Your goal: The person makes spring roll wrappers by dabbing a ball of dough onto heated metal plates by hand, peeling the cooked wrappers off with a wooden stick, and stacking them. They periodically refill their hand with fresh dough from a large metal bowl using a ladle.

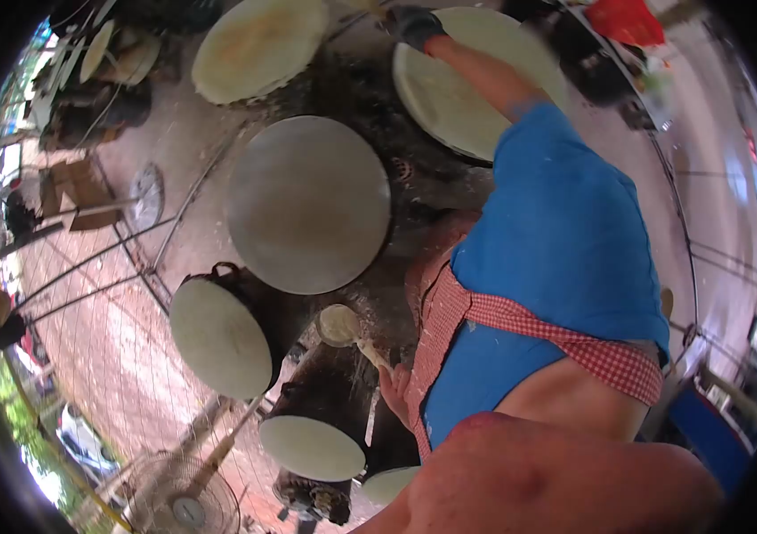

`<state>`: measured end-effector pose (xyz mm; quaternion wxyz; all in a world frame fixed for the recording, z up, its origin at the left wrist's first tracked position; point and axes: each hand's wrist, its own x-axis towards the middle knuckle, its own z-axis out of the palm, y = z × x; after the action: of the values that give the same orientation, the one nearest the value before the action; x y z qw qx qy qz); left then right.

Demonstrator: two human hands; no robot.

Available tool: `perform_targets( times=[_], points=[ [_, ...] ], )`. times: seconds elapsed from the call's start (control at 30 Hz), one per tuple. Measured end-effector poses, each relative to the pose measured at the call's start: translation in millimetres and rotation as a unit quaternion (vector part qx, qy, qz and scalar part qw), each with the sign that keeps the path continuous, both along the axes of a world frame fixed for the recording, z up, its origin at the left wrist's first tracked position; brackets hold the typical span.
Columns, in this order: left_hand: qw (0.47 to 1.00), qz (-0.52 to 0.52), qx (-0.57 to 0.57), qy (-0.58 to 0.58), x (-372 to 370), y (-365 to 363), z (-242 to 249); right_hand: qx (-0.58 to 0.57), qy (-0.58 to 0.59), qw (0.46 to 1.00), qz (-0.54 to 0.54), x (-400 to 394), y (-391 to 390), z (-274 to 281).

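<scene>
My right hand (414,25), in a dark glove, reaches far out to the rim of a round griddle (450,98) coated with pale batter. Its fingers are curled; whether they hold anything is hidden. My left hand (394,384) stays close to my blue shirt and red checked apron (450,311). It grips the handle of a small ladle (340,325) whose bowl holds pale batter. The ladle hangs just below a bare grey round griddle (307,205).
Another batter-covered griddle (260,44) lies at the top left. Two dark pots with pale round tops (218,338) (312,448) stand below the ladle. A floor fan (183,503) sits at the bottom. Metal rods and a wooden box (76,187) are at the left.
</scene>
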<state>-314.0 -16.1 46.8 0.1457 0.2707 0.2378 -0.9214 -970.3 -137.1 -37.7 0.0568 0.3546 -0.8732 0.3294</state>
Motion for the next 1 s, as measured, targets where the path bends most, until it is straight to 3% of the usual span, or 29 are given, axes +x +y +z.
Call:
perform_targets(
  times=[0.03,0.1,0.17,0.23,0.33,0.47,0.57,0.63,0.67,0.7,0.73,0.8,0.87,0.97,1.0],
  points=[
    [1.000,-0.019,-0.001,0.008,6.3,2.2,-4.7,0.083,0.065,0.994,-0.009,30.4,43.0,18.3],
    [0.999,-0.051,-0.007,0.010,19.8,7.4,-9.8,0.142,-0.014,0.990,0.008,90.8,115.0,29.7],
    [0.997,-0.073,-0.008,0.016,28.9,13.6,-16.1,0.185,0.059,0.980,0.041,132.3,160.5,-11.3],
    [0.995,-0.090,-0.026,0.015,36.1,17.8,-19.5,0.231,0.042,0.970,0.059,186.8,176.8,2.2],
    [0.990,-0.119,-0.066,-0.036,50.8,30.2,-18.8,0.268,0.096,0.958,0.037,205.6,188.2,-17.0],
    [0.939,-0.183,-0.197,-0.217,60.1,49.7,-10.8,0.351,0.057,0.931,0.083,187.3,202.1,-1.6],
    [0.849,-0.236,-0.254,-0.398,51.7,59.9,1.3,0.292,0.082,0.949,0.090,161.4,207.4,7.2],
    [0.813,-0.251,-0.254,-0.460,47.9,61.8,-2.9,0.222,0.046,0.973,0.028,142.1,217.1,22.8],
    [0.933,-0.182,-0.259,-0.173,77.5,60.2,-43.9,0.201,0.065,0.977,-0.021,126.7,227.9,21.0],
    [0.958,-0.129,-0.254,-0.021,81.4,62.6,-54.6,0.197,0.033,0.979,-0.047,124.4,239.3,43.4],
    [0.958,-0.090,-0.236,0.134,85.3,64.9,-65.1,0.101,0.017,0.993,-0.059,112.5,254.8,44.9],
    [0.940,-0.148,-0.298,-0.072,69.1,71.4,-46.8,0.096,0.027,0.990,-0.102,83.3,276.2,41.2],
    [0.875,-0.201,-0.343,-0.276,42.6,71.6,-23.0,0.066,0.037,0.990,-0.116,73.0,287.9,50.7],
    [0.872,-0.224,-0.264,-0.347,-11.7,69.3,11.1,0.020,-0.030,0.985,-0.169,94.9,302.5,59.3],
    [0.838,-0.242,-0.249,-0.421,-36.1,70.2,31.8,0.061,-0.039,0.992,-0.100,102.4,304.1,56.0]
  ],
)
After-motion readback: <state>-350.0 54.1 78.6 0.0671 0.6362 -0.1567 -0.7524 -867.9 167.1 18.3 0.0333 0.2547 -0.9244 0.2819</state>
